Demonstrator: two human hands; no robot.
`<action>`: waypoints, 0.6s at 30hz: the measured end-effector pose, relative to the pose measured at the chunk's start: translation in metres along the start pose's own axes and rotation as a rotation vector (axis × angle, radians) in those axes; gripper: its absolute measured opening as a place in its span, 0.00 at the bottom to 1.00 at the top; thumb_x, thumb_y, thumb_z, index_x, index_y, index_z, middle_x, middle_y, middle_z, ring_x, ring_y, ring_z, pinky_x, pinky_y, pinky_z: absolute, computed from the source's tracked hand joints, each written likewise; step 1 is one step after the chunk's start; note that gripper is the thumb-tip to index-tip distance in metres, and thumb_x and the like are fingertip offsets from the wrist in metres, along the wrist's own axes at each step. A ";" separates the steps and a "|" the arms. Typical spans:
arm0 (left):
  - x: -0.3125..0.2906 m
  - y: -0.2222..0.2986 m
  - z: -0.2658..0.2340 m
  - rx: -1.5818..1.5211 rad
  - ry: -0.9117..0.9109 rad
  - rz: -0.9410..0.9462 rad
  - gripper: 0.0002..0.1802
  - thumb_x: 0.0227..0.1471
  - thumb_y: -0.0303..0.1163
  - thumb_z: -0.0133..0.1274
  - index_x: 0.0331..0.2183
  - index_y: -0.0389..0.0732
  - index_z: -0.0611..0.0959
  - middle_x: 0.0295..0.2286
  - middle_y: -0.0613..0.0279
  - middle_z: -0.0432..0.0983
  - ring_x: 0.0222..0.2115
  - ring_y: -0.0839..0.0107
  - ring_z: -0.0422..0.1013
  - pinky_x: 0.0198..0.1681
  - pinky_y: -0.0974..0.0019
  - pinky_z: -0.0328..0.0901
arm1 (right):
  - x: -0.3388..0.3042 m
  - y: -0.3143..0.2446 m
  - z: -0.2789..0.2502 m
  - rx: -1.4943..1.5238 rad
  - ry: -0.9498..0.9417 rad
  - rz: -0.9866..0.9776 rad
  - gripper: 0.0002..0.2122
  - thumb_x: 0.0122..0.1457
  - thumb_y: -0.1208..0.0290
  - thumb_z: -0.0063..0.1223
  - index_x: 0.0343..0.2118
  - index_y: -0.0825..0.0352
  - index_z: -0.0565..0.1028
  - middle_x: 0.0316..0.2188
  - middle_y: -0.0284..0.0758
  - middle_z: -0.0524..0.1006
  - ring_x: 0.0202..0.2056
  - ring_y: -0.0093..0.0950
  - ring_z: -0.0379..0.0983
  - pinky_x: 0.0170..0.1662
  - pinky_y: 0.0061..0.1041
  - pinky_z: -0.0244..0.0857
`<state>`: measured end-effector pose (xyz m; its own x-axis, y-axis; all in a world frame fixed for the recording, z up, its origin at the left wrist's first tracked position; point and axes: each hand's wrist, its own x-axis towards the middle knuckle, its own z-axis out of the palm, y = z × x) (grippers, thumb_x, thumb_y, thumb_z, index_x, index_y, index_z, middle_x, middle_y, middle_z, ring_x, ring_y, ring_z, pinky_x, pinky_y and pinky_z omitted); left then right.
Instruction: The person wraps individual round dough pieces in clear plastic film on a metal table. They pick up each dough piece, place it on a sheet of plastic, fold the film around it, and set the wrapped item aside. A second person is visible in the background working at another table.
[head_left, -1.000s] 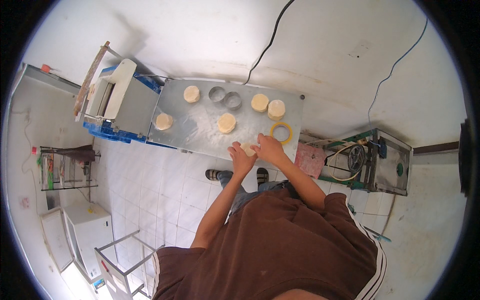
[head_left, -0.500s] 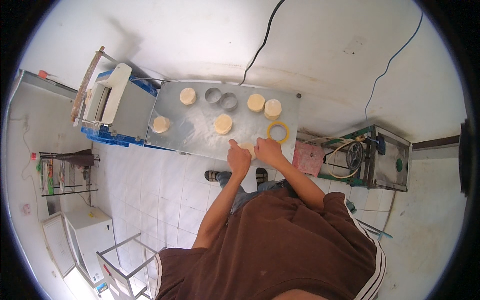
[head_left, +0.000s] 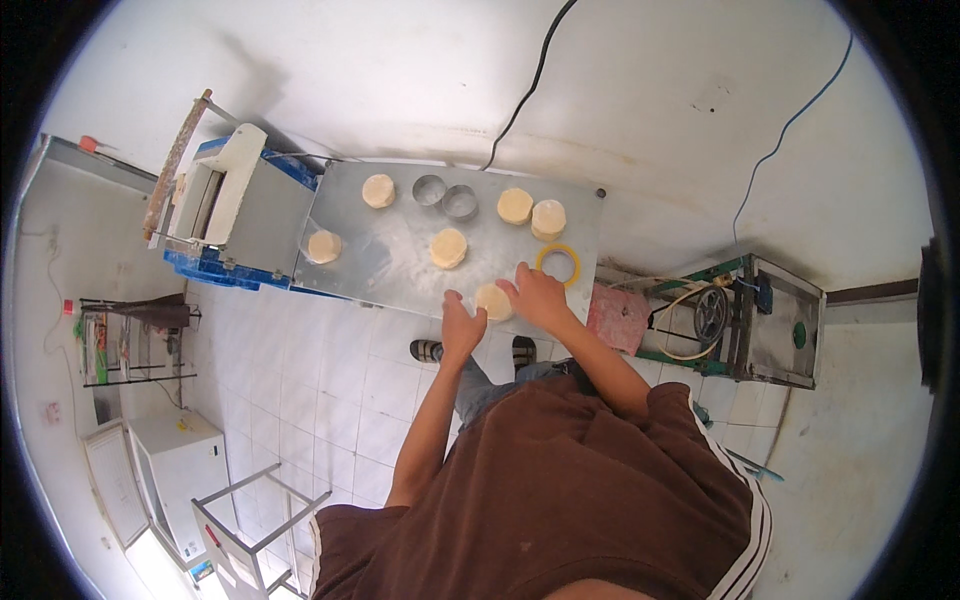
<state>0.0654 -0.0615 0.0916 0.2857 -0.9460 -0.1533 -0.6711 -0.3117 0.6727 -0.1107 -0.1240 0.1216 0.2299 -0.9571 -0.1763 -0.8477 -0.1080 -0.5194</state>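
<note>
Between my hands, at the near edge of the metal table [head_left: 395, 292], lies a round, pale stack of dough [head_left: 493, 302]. My left hand [head_left: 463, 326] is at its left side, fingers apart, with the thumb close to the dough. My right hand [head_left: 538, 298] is on its other side, fingers spread, thumb at the dough's edge; whether it touches I cannot tell. A yellow ring [head_left: 558, 265] lies just beyond the right hand. Farther back is another floury dough stack [head_left: 448, 248]. Two grey metal ring cutters [head_left: 429, 190] sit side by side near the wall.
More round dough stacks stand at the back right [head_left: 514, 206], back left [head_left: 378, 191] and left [head_left: 324, 247]. A blue-and-white machine with a roller [head_left: 215, 205] adjoins the table's left end. Right of the table are a red-pink panel [head_left: 616, 318] and a metal-framed machine with a handwheel [head_left: 711, 315].
My hands have moved apart. The left has shifted left and toward me, and its fingers have spread. More of the dough between them now shows.
</note>
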 end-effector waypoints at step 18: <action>0.026 -0.016 0.015 -0.061 -0.109 -0.074 0.21 0.54 0.31 0.52 0.49 0.39 0.68 0.27 0.34 0.79 0.35 0.33 0.76 0.40 0.38 0.67 | 0.002 0.011 0.010 -0.152 -0.031 0.031 0.11 0.58 0.69 0.55 0.40 0.70 0.75 0.35 0.47 0.81 0.38 0.47 0.81 0.40 0.47 0.75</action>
<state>0.0735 -0.0820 0.0663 0.2546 -0.9257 -0.2797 -0.6071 -0.3781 0.6989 -0.1151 -0.1246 0.1067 0.2157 -0.9520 -0.2172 -0.9166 -0.1207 -0.3812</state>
